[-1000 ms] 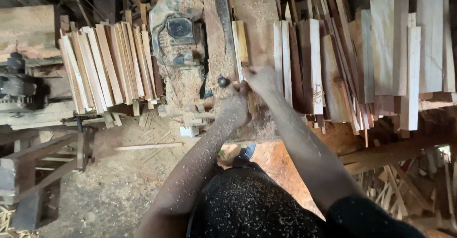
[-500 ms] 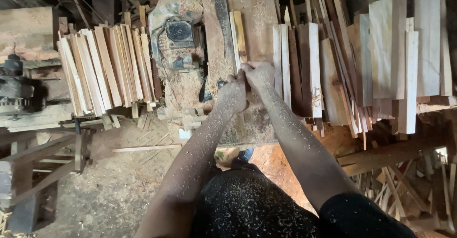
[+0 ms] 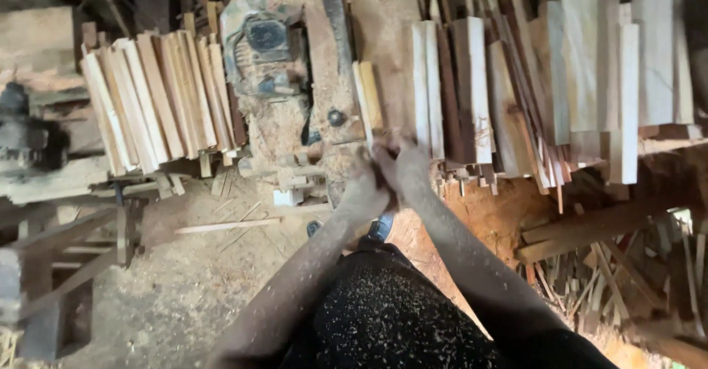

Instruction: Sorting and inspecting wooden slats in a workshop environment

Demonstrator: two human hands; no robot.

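My left hand [image 3: 360, 186] and my right hand [image 3: 403, 168] are pressed together, fingers closed, at the near edge of a sawdust-covered woodworking machine table [image 3: 383, 30]. No object shows between them. Just beyond my fingers, a pale narrow wood strip [image 3: 366, 98] lies lengthwise on the table, beside a dark round knob [image 3: 336, 117]. Sawdust coats both forearms and my dark clothing [image 3: 391, 317].
Left of the table, a motor housing [image 3: 264, 44] sits under heaped sawdust, with a stack of pale slats [image 3: 155, 103] beyond it. Cut boards [image 3: 472, 89] and wider planks [image 3: 627, 67] lie on the right. A loose stick [image 3: 225, 226] lies on the sawdust floor, offcuts [image 3: 627, 280] at lower right.
My hands have come back a little from the wood strip toward me and stay pressed together. The view has shifted slightly.
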